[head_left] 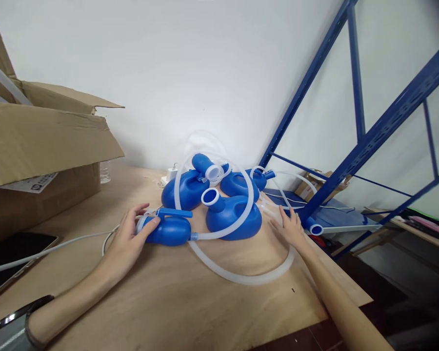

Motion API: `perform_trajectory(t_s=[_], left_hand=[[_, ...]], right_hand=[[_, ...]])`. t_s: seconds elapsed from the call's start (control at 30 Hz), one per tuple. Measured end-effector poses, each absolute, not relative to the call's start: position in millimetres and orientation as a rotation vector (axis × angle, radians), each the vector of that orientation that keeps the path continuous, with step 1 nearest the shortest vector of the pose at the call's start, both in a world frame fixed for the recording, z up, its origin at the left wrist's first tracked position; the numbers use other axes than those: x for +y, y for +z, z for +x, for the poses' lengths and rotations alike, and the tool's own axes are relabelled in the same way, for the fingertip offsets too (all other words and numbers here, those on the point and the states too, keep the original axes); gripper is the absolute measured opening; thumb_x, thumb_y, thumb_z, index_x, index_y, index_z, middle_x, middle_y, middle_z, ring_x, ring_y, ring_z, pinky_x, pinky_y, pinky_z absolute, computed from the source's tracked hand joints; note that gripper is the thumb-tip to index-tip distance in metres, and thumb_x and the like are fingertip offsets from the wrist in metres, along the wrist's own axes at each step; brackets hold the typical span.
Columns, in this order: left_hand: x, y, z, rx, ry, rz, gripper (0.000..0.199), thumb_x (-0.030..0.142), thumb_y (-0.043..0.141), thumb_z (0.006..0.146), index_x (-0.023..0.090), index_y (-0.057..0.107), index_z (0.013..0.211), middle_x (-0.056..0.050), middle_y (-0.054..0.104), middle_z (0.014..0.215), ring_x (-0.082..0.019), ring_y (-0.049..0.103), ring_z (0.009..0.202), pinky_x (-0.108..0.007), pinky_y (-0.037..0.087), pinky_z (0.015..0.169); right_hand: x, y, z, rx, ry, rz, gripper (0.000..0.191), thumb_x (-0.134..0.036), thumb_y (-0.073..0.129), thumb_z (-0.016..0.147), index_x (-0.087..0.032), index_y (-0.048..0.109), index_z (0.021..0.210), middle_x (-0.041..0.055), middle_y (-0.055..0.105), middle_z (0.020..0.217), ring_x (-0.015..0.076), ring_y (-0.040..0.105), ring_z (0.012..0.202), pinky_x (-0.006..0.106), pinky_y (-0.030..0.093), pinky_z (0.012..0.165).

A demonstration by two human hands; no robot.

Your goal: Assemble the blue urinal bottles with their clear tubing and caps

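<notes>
My left hand is wrapped round the white-rimmed end of a small blue bottle with a handle. From the bottle's other end a translucent hose loops over the wooden table. My right hand has its fingers spread beside the hose at the right, and nothing shows in its grasp. Between the hands sits a blue jug with an open white-rimmed mouth. Behind it are another blue jug, with a blue piece lying over it, and a third blue jug.
An open cardboard box stands at the left, with a dark tablet-like device before it. A white plug is near the wall. Blue metal shelving rises at the right, past the table's edge.
</notes>
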State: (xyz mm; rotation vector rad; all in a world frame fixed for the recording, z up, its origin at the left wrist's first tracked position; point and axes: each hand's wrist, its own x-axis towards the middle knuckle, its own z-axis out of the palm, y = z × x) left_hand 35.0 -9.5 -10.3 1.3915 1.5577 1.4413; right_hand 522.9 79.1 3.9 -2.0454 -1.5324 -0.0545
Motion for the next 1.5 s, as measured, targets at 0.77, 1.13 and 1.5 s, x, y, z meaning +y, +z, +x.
perform_trajectory(t_s=[0.77,1.13,1.5], left_hand=[[-13.2,54.0,92.9,1.388,1.703,3.044,0.068,0.014,0.06,0.09,0.027,0.042,0.154,-0.014,0.06,0.134,-0.034,0.06,0.124,-0.054,0.047,0.109],[15.7,120.2,121.0,1.93,1.032,2.722,0.062,0.042,0.052,0.101,0.027,0.039,0.16,-0.012,0.075,0.118,-0.03,0.074,0.091,-0.034,0.052,0.069],[40.1,139.1,105.0,1.378,1.037,1.61,0.056,0.061,0.044,0.095,0.026,0.062,0.135,-0.008,0.072,0.122,-0.027,0.074,0.089,-0.038,0.059,0.075]], right_hand=[[17.4,159.6,397.0,-2.006,-0.784,-1.078,0.036,-0.039,0.055,0.104,-0.023,0.07,0.133,0.0067,0.078,0.101,0.0175,0.07,0.078,0.028,0.05,0.07],[-33.3,166.2,322.4,-2.383,-0.024,-0.988,0.046,-0.036,0.058,0.103,-0.023,0.058,0.147,0.0069,0.078,0.115,0.0223,0.075,0.095,0.033,0.06,0.079],[-7.4,119.8,283.4,-2.554,-0.037,-0.81,0.047,-0.02,0.04,0.105,-0.015,0.048,0.151,0.0128,0.07,0.134,0.0251,0.068,0.119,0.043,0.057,0.1]])
